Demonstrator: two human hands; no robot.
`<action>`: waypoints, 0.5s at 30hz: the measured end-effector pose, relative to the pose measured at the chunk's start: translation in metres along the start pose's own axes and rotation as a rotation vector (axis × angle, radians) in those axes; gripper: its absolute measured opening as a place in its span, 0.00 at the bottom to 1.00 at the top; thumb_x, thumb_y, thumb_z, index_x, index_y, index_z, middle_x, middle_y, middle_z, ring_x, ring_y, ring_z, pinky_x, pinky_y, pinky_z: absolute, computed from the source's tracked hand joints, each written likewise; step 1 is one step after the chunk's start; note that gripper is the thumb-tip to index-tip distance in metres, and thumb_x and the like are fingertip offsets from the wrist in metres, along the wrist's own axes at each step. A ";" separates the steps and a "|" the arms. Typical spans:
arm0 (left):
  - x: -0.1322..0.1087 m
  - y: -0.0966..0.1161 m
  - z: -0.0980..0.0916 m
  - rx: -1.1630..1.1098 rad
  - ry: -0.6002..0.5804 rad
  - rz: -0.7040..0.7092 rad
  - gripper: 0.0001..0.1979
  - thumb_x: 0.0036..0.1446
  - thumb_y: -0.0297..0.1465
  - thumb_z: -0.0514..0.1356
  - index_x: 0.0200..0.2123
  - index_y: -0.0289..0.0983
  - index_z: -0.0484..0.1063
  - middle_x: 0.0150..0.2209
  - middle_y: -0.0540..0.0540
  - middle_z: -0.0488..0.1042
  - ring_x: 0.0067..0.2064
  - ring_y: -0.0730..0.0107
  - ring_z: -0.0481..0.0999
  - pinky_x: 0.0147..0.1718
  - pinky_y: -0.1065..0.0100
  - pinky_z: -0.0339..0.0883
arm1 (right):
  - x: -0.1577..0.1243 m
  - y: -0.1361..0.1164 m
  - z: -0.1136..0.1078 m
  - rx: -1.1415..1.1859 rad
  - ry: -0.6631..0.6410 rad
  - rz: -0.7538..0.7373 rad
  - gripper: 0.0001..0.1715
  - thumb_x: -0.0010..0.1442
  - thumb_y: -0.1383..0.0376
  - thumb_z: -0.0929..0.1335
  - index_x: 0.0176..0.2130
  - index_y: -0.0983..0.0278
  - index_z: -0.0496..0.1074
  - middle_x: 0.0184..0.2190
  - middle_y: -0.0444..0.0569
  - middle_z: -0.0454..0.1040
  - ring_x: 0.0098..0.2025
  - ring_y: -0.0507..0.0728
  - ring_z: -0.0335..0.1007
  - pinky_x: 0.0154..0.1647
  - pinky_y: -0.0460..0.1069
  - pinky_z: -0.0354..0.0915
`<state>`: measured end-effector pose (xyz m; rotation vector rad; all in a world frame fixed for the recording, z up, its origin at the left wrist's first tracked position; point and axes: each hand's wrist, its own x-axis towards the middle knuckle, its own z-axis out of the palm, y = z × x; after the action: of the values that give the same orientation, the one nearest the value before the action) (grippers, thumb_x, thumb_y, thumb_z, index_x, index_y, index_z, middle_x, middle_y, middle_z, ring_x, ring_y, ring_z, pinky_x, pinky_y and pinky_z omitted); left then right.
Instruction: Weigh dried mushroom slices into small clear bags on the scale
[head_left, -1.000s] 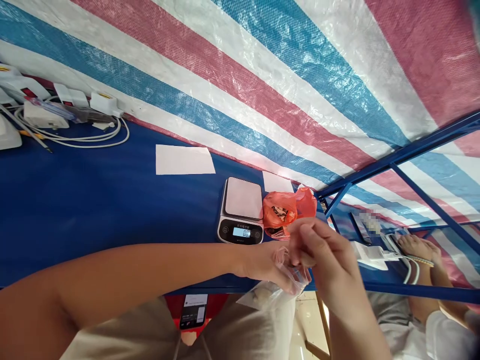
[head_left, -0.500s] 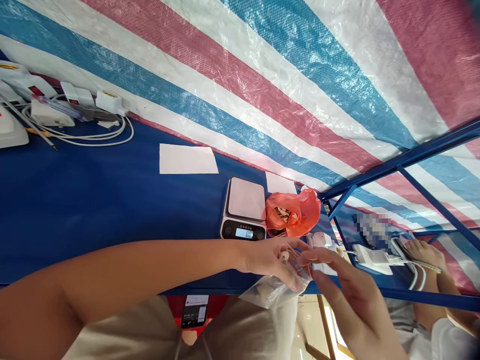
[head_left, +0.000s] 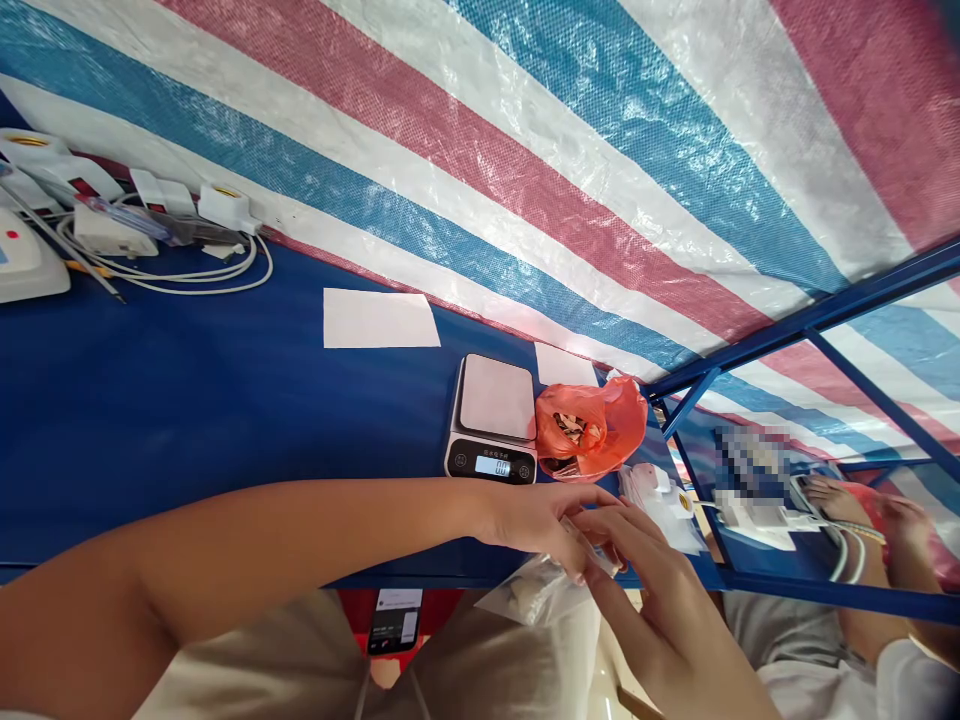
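A small clear plastic bag (head_left: 536,598) with pale pieces inside hangs over the table's front edge, above my lap. My left hand (head_left: 534,516) grips it near the mouth, thumb and fingers closed around the gathered plastic. At that mouth, my right hand (head_left: 664,590) has its fingers and thumb bent together over the bag, against my left fingers; they partly hide the bag's opening. Just behind my left hand stands a digital scale (head_left: 496,398) with a bare plate and a display reading 0.0. Beside it lies an orange-red plastic bag (head_left: 624,425), open, with small dark and pale bits inside.
White papers (head_left: 381,319) lie toward the striped sheet. Plugs and coiled cables (head_left: 157,275) sit at the far left. A phone (head_left: 394,622) is below the front edge. Right of a blue frame bar (head_left: 832,592), another person's hands (head_left: 836,500) are near white adapters.
My right hand has moved left and closed in on the bag's mouth, against my left fingers. At the right, the other person's second hand has come into view with something red.
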<state>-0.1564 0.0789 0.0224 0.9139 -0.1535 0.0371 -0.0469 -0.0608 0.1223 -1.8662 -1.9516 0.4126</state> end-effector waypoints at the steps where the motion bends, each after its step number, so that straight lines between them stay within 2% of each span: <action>1: 0.000 0.000 0.000 0.008 -0.006 -0.003 0.45 0.32 0.22 0.74 0.57 0.42 0.67 0.39 0.53 0.73 0.41 0.70 0.75 0.38 0.67 0.69 | 0.000 -0.001 0.000 0.019 -0.004 0.022 0.11 0.70 0.58 0.67 0.49 0.53 0.77 0.49 0.51 0.80 0.56 0.65 0.75 0.51 0.58 0.75; 3: 0.001 0.000 0.000 0.025 0.001 -0.012 0.46 0.33 0.22 0.74 0.58 0.42 0.66 0.40 0.52 0.73 0.41 0.70 0.74 0.38 0.66 0.68 | 0.001 -0.002 0.001 0.058 0.009 0.068 0.11 0.71 0.56 0.66 0.47 0.53 0.78 0.50 0.50 0.80 0.59 0.65 0.73 0.53 0.56 0.73; 5: 0.001 -0.001 0.001 0.050 0.023 -0.006 0.45 0.34 0.22 0.73 0.59 0.42 0.65 0.43 0.51 0.74 0.43 0.69 0.74 0.38 0.65 0.68 | 0.001 -0.001 0.005 0.110 0.008 0.142 0.14 0.72 0.53 0.66 0.46 0.53 0.79 0.50 0.50 0.80 0.58 0.63 0.74 0.50 0.53 0.73; 8: 0.002 -0.003 0.004 0.115 0.048 0.024 0.43 0.35 0.22 0.71 0.57 0.41 0.64 0.46 0.50 0.73 0.43 0.69 0.74 0.38 0.66 0.67 | 0.003 0.004 0.014 0.184 -0.006 0.274 0.18 0.71 0.49 0.66 0.43 0.55 0.80 0.44 0.49 0.80 0.46 0.60 0.77 0.41 0.49 0.71; 10: 0.001 -0.003 0.006 0.158 0.062 0.048 0.42 0.36 0.21 0.71 0.57 0.41 0.63 0.44 0.51 0.72 0.41 0.71 0.73 0.37 0.67 0.66 | 0.004 0.009 0.020 0.231 -0.005 0.348 0.20 0.70 0.47 0.67 0.41 0.57 0.80 0.39 0.49 0.80 0.39 0.58 0.75 0.37 0.49 0.68; 13: -0.002 -0.003 0.008 0.260 0.097 0.053 0.43 0.38 0.23 0.70 0.59 0.42 0.61 0.44 0.51 0.71 0.41 0.71 0.72 0.37 0.68 0.66 | 0.005 0.014 0.022 0.364 0.025 0.413 0.20 0.67 0.46 0.70 0.38 0.59 0.79 0.36 0.49 0.79 0.38 0.57 0.73 0.38 0.48 0.67; 15: -0.004 -0.002 0.008 0.371 0.147 0.028 0.42 0.41 0.26 0.70 0.61 0.42 0.62 0.45 0.49 0.70 0.42 0.69 0.72 0.37 0.68 0.65 | 0.005 0.018 0.020 0.501 0.064 0.442 0.19 0.66 0.47 0.71 0.39 0.59 0.78 0.39 0.49 0.80 0.42 0.58 0.74 0.43 0.48 0.68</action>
<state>-0.1614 0.0712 0.0253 1.2751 -0.0215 0.1625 -0.0410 -0.0532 0.0963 -1.9140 -1.2268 0.8690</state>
